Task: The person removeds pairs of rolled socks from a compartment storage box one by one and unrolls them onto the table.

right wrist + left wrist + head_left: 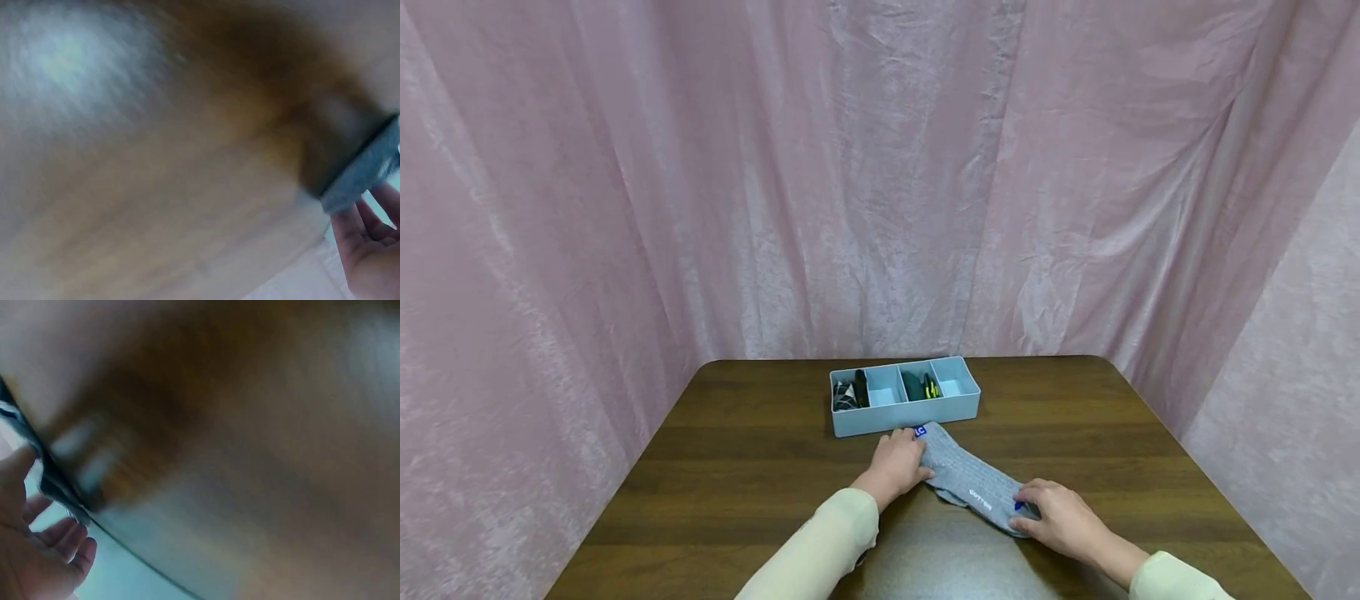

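Observation:
A pair of light grey ribbed socks (pixel 966 475), layered one on the other, lies slantwise on the table. White lettering shows on it, with a blue patch near each end. At the far left end my left hand (pixel 897 462) grips the socks' edge, its thumb on the fabric beside the blue label. The right hand (pixel 1060 517) holds the near right end between thumb and fingers, partly covering the blue patch there. In the left wrist view the left hand's fingers (pixel 62 540) curl by the dark sock edge. The right wrist view shows fingers (pixel 369 222) behind the sock end (pixel 359 178).
Just beyond the socks stands a light blue divided box (pixel 906 412). Its left compartment holds black and white items (pixel 846 396); another holds a dark green item (pixel 913 386) and yellow-and-black items (pixel 930 387). A pink curtain (pixel 880 183) hangs behind the brown wooden table (pixel 722 475).

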### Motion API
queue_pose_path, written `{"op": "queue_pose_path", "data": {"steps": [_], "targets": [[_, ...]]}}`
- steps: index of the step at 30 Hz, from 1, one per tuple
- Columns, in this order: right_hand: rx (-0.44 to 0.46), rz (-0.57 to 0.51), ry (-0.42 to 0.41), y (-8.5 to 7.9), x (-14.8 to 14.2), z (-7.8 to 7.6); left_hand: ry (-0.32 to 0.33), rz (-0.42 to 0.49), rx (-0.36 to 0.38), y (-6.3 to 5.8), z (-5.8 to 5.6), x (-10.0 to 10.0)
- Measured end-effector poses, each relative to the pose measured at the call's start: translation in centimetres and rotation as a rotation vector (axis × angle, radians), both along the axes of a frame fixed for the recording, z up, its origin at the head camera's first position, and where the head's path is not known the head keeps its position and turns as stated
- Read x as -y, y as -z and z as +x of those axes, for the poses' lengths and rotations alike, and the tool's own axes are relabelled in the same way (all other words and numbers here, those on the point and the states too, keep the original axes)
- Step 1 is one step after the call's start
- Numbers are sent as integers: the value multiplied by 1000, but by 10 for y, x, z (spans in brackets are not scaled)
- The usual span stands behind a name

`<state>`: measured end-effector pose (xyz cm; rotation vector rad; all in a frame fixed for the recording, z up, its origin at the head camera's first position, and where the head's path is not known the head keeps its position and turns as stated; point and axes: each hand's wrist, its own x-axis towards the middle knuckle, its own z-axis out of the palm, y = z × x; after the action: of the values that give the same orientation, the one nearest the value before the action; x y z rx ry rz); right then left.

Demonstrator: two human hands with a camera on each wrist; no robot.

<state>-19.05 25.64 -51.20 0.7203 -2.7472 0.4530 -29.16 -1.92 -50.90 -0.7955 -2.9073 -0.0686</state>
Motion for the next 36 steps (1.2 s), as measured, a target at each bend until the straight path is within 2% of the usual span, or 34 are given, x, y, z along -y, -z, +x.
{"op": "queue_pose_path", "data": {"steps": [3, 6, 8, 12, 14, 16, 21, 23, 28, 32, 36], "targets": [[-30, -35, -28, -4, 2, -2, -8, 65, -19, -2, 8, -3], [-50, -62, -78, -6, 2, -8, 24, 150, -5, -2, 17, -9], [-13, -40, -122, -5, 0, -11, 35, 171, 42, -1, 23, -16], [118, 24, -194, -3, -1, -12, 7, 116, 123, 3, 30, -25], [134, 37, -196, -2, 1, -10, 4, 72, 124, 3, 31, -27], [112, 25, -192, -2, 4, -8, 18, 43, 118, 3, 28, -28], [75, -11, -165, -1, 12, -3, 55, 7, 142, 0, 19, -29], [86, -25, -170, -1, 14, -1, 53, 1, 123, 0, 16, -29], [151, -53, -227, -4, 20, 2, 29, 15, 45, 3, 15, -30], [133, -27, -184, -6, 22, 2, 48, 49, 29, 4, 16, -28], [177, 29, -132, -5, 24, -1, 77, 51, 68, 3, 19, -29]]}}
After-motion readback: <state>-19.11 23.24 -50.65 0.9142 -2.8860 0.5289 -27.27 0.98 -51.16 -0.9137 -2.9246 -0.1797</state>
